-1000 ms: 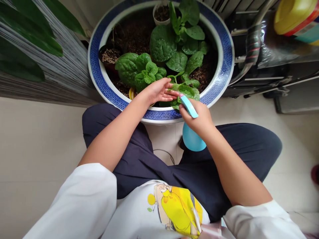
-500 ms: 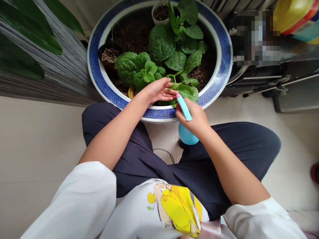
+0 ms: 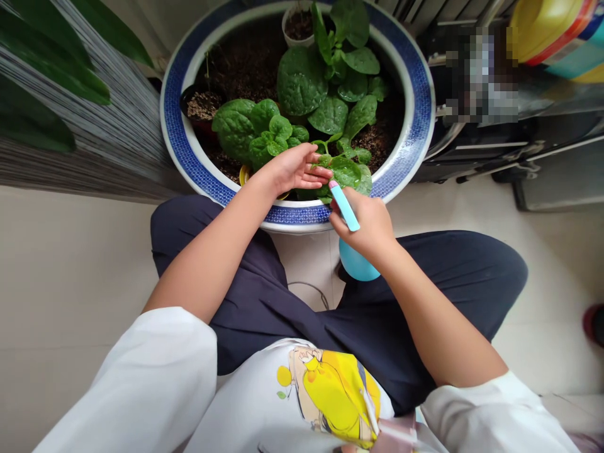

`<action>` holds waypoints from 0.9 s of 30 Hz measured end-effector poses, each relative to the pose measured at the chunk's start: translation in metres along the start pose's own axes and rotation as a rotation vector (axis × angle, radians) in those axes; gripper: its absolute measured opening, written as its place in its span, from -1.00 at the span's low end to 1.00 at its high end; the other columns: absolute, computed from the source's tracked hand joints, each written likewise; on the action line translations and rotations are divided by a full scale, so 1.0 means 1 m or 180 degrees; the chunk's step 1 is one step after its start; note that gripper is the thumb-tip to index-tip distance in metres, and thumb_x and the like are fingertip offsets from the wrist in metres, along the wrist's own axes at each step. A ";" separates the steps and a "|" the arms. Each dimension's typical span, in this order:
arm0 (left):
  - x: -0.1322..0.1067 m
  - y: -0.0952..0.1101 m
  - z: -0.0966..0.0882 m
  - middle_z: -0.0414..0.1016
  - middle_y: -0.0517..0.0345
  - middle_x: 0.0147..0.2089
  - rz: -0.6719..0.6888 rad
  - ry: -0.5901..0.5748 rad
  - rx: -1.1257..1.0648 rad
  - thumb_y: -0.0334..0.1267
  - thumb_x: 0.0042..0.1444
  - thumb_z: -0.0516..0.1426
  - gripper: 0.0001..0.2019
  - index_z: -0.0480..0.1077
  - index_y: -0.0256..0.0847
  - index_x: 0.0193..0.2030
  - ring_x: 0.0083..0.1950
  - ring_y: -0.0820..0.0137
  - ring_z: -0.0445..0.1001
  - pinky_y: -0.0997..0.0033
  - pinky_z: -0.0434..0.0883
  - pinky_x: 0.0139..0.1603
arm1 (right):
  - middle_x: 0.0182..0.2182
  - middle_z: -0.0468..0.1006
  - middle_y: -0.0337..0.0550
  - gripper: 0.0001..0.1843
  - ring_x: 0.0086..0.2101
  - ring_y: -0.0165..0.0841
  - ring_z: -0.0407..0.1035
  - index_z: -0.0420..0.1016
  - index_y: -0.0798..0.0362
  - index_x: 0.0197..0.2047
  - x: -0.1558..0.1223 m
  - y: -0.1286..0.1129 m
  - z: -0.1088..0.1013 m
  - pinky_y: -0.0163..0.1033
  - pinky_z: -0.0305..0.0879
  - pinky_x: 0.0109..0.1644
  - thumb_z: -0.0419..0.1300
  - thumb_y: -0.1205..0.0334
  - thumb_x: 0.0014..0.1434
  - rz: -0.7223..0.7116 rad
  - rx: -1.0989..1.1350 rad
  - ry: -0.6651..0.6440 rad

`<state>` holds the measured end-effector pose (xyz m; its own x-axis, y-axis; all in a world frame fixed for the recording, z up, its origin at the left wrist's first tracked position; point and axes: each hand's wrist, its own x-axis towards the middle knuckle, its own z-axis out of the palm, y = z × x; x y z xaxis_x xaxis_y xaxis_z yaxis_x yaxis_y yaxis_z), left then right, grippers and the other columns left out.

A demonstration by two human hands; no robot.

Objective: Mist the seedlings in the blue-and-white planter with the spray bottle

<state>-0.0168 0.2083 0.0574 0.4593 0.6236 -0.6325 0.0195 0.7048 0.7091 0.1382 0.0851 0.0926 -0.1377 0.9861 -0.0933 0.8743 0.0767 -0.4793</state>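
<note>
My right hand is wrapped round a light-blue spray bottle, its pink nozzle pointing at the plants and its round base hanging below my fist. Palm up and fingers stretched out, my left hand reaches over the near rim, beside a wet green leaf; whether it touches the leaf I cannot tell. The nozzle lies close to my left fingertips. Both hands are at the near edge of an oval blue-and-white planter, where leafy plants with water drops grow in dark soil.
Inside the planter stand a white pot at the back and a dark pot on the left. A string curtain and broad leaves hang at the left. A yellow container is at the upper right.
The view has shifted slightly, moving the planter a little to the left. My left hand keeps nearly the same pose, and my right hand still grips the spray bottle, tilted slightly differently.
</note>
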 end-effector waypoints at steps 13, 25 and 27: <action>0.000 0.001 -0.004 0.60 -0.13 -0.19 0.0047 -0.0016 0.0068 -0.03 0.15 0.03 -0.60 0.37 -0.20 0.03 0.09 0.06 0.53 0.06 0.41 0.16 | -0.44 0.57 -0.10 -0.91 -0.47 -0.22 0.36 0.36 0.01 -0.33 -0.005 -0.004 0.002 -0.21 -0.05 -0.39 0.10 0.19 0.08 -0.0077 -0.0156 -0.0343; -0.009 0.000 -0.008 0.56 -0.18 -0.03 0.0359 -0.0339 0.0548 0.06 0.14 -0.01 -0.48 0.38 -0.26 0.09 0.14 0.02 0.48 -0.11 0.36 0.19 | -0.41 0.57 -0.12 -0.87 -0.46 -0.24 0.37 0.38 0.03 -0.30 -0.005 -0.004 0.000 -0.23 -0.06 -0.39 0.09 0.18 0.11 -0.0167 -0.0278 -0.0412; -0.009 0.000 -0.009 0.56 -0.17 -0.05 0.0385 -0.0327 0.0532 0.06 0.14 -0.01 -0.49 0.39 -0.25 0.07 0.13 0.02 0.48 -0.11 0.36 0.18 | -0.42 0.57 -0.13 -0.88 -0.47 -0.25 0.36 0.37 0.03 -0.31 -0.005 -0.004 0.000 -0.24 -0.06 -0.39 0.09 0.18 0.10 -0.0185 -0.0270 -0.0422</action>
<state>-0.0287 0.2062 0.0602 0.5550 0.6565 -0.5108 0.1017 0.5559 0.8250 0.1352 0.0798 0.0948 -0.2446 0.9519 -0.1844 0.8984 0.1509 -0.4125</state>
